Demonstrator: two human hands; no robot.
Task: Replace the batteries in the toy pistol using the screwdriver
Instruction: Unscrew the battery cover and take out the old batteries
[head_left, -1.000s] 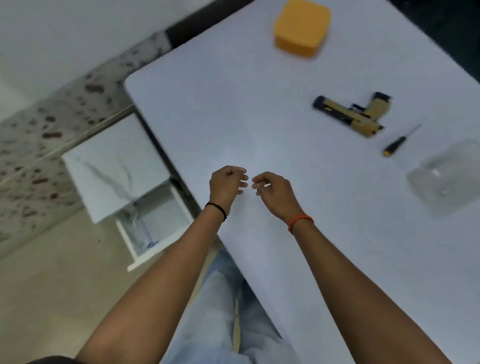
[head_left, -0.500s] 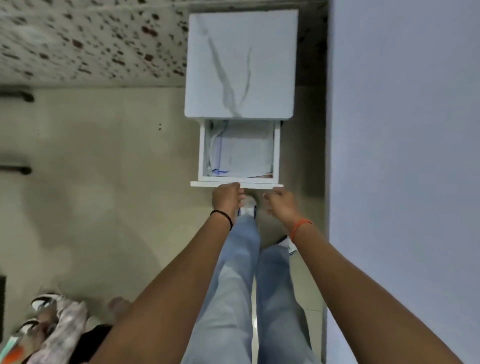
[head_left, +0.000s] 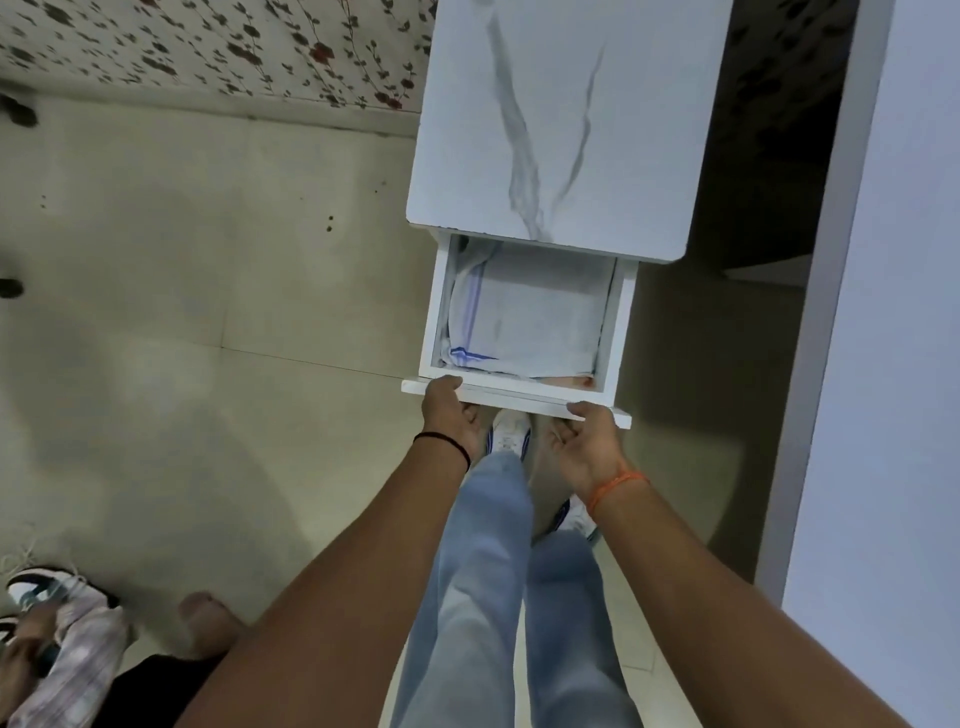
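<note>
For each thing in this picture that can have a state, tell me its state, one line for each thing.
drawer: pulled out of the small cabinet, open.
folded cloth: lying inside the drawer, partly under the cabinet top.
left hand: grips the drawer's front edge near its left end.
right hand: palm up, fingers curled under the drawer's front edge near its right end.
small cabinet: upright beside the table, marble-patterned top bare.

white marbled cabinet (head_left: 561, 119), floral wall (head_left: 208, 47)

Floral wall (head_left: 208, 47), beige tile floor (head_left: 208, 312), marble-top cabinet (head_left: 561, 119) w/ open drawer (head_left: 519, 387).
</note>
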